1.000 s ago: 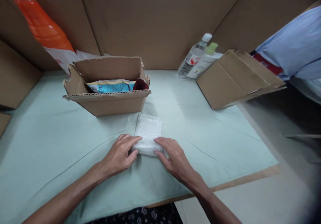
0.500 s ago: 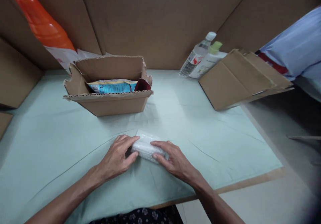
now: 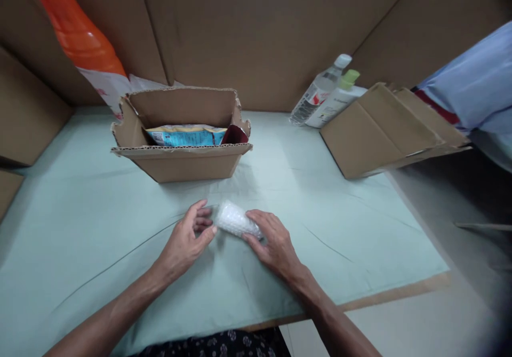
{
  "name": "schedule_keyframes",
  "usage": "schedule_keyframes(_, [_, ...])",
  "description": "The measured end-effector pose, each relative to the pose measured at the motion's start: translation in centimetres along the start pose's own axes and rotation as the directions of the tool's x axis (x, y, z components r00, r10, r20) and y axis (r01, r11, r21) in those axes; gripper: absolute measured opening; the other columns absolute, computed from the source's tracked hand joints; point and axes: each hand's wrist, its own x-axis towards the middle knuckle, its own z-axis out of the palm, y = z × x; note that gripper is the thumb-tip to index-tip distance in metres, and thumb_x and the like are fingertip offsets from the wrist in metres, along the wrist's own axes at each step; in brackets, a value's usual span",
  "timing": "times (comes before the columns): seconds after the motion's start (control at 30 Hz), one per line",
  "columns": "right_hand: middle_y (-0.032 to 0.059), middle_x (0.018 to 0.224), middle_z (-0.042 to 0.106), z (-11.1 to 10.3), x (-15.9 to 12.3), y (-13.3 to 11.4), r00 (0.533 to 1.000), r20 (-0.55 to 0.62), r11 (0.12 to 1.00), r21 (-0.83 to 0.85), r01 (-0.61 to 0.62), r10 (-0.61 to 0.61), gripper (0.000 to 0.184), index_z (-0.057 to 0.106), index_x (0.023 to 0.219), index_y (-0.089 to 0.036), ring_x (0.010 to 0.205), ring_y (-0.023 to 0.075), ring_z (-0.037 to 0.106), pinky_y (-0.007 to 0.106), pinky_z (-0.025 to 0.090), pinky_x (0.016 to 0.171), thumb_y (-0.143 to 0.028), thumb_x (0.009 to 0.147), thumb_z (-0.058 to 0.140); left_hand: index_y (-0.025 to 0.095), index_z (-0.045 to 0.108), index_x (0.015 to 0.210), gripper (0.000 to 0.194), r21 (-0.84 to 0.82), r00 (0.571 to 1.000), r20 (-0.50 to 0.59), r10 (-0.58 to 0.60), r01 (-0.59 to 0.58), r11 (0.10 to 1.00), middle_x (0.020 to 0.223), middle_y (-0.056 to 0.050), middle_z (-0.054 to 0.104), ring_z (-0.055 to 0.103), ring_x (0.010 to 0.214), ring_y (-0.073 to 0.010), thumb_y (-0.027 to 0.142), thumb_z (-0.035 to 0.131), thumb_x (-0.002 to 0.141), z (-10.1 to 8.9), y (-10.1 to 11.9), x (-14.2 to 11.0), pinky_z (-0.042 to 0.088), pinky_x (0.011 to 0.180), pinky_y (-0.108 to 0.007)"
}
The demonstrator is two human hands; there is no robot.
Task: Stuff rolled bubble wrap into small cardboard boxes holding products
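Observation:
A small bundle wrapped in clear bubble wrap (image 3: 236, 219) is held just over the cloth near the front of the table; what it wraps cannot be made out. My right hand (image 3: 274, 242) grips its right end between thumb and fingers. At the left end, my left hand (image 3: 187, 237) has its fingers spread apart, the thumb tip close to the wrap. Behind both hands stands an open cardboard box (image 3: 192, 165), with a blue and yellow packet (image 3: 188, 136) and a dark red item (image 3: 234, 135) inside.
An orange bottle (image 3: 86, 37) leans at the back left. A clear bottle (image 3: 320, 90) and a white bottle with a green cap (image 3: 338, 101) stand at the back right, beside another carton (image 3: 380, 133). Pale green cloth (image 3: 100, 213) covers the table. A person's blue sleeve (image 3: 476, 79) shows at right.
My left hand has let go of the bundle and opened, its fingers spreading. The bundle has tilted up slightly in my right hand. The view has shifted a little.

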Motion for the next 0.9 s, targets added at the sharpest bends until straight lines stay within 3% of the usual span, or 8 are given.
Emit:
schedule_keyframes(0.1, [0.0123, 0.115, 0.07, 0.6, -0.2, -0.7, 0.999, -0.011, 0.999, 0.026, 0.037, -0.037, 0.034, 0.058, 0.128, -0.02, 0.104, 0.0264, 0.065, 0.043, 0.054, 0.087, -0.024, 0.094, 0.061, 0.014, 0.033, 0.144, 0.072, -0.196, 0.991, 0.084, -0.101, 0.116, 0.974, 0.127, -0.019, 0.061, 0.067, 0.1, -0.0223, 0.037, 0.065, 0.084, 0.6, 0.3, 0.0, 0.056, 0.087, -0.04])
schedule_keyframes(0.23, [0.0129, 0.119, 0.068, 0.4, -0.7, -1.2, 0.999, -0.012, 0.997, 0.064, 0.044, -0.043, 0.035, 0.059, 0.128, -0.022, 0.109, 0.0273, 0.064, 0.045, 0.052, 0.092, -0.027, 0.093, 0.062, 0.014, 0.03, 0.145, 0.068, -0.282, 0.982, 0.144, -0.125, 0.162, 0.946, 0.118, -0.015, 0.065, 0.067, 0.102, -0.0222, 0.03, 0.061, 0.086, 1.4, 1.5, 0.3, 0.054, 0.089, -0.038])
schedule_keyframes(0.33, [0.016, 0.14, 0.056, -0.9, -0.8, -0.9, 0.996, 0.073, 0.98, 0.184, -0.071, 0.058, 0.055, 0.051, 0.139, -0.023, 0.128, 0.0315, 0.054, 0.051, 0.047, 0.102, -0.043, 0.09, 0.067, 0.015, 0.034, 0.144, 0.065, -0.29, 0.987, 0.14, -0.075, 0.114, 0.95, 0.111, -0.011, 0.066, 0.066, 0.096, -0.02, 0.024, 0.06, 0.084, 1.3, 2.3, 0.0, 0.054, 0.085, -0.034])
schedule_keyframes(0.43, [0.0175, 0.145, 0.052, -1.8, -0.5, -0.6, 0.952, 0.25, 0.864, 0.425, -0.27, 0.175, 0.08, 0.04, 0.149, -0.022, 0.13, 0.0314, 0.054, 0.047, 0.049, 0.102, -0.058, 0.084, 0.069, 0.017, 0.039, 0.142, 0.064, -0.268, 0.984, 0.18, 0.01, 0.039, 0.963, 0.109, -0.009, 0.064, 0.065, 0.093, -0.0179, 0.022, 0.06, 0.082, 1.1, 2.6, -0.9, 0.053, 0.081, -0.029])
schedule_keyframes(0.53, [0.0108, 0.111, 0.07, -1.4, 0.0, -0.7, 0.884, 0.398, 0.683, 0.576, -0.448, 0.245, 0.063, 0.059, 0.128, -0.02, 0.096, 0.0241, 0.069, 0.033, 0.056, 0.08, -0.061, 0.082, 0.069, 0.02, 0.045, 0.14, 0.06, -0.218, 0.989, 0.126, 0.072, -0.043, 0.975, 0.109, -0.008, 0.062, 0.064, 0.092, -0.0164, 0.021, 0.06, 0.082, 1.1, 2.5, -1.5, 0.053, 0.082, -0.027])
schedule_keyframes(0.63, [0.0008, 0.075, 0.065, -0.4, 0.8, -1.2, 0.844, 0.399, 0.58, 0.613, -0.537, 0.36, 0.04, 0.068, 0.096, -0.019, 0.063, 0.0146, 0.059, 0.024, 0.048, 0.058, -0.057, 0.082, 0.069, 0.02, 0.048, 0.138, 0.056, -0.2, 0.995, 0.03, 0.09, -0.082, 0.976, 0.103, -0.007, 0.062, 0.064, 0.088, -0.0156, 0.021, 0.059, 0.084, 1.3, 2.1, -1.5, 0.054, 0.078, -0.026])
schedule_keyframes(0.8, [-0.0004, 0.073, 0.061, 0.2, 2.4, -1.7, 0.803, 0.372, 0.427, 0.7, -0.572, 0.466, 0.039, 0.065, 0.093, -0.019, 0.061, 0.0134, 0.054, 0.023, 0.045, 0.055, -0.052, 0.076, 0.076, 0.02, 0.052, 0.135, 0.052, -0.133, 0.989, -0.081, 0.121, -0.131, 0.982, 0.102, -0.007, 0.066, 0.067, 0.087, -0.017, 0.022, 0.059, 0.083, 1.0, 1.9, -0.8, 0.056, 0.078, -0.027])
schedule_keyframes(0.9, [0.0012, 0.077, 0.064, -0.6, 3.4, -1.9, 0.824, 0.334, 0.499, 0.671, -0.549, 0.457, 0.035, 0.066, 0.096, -0.019, 0.065, 0.0145, 0.057, 0.024, 0.047, 0.057, -0.049, 0.079, 0.074, 0.021, 0.055, 0.133, 0.05, -0.035, 0.973, -0.105, 0.207, -0.211, 0.977, 0.108, -0.008, 0.069, 0.07, 0.093, -0.0187, 0.021, 0.058, 0.083, 0.4, 1.9, -0.6, 0.058, 0.083, -0.029])
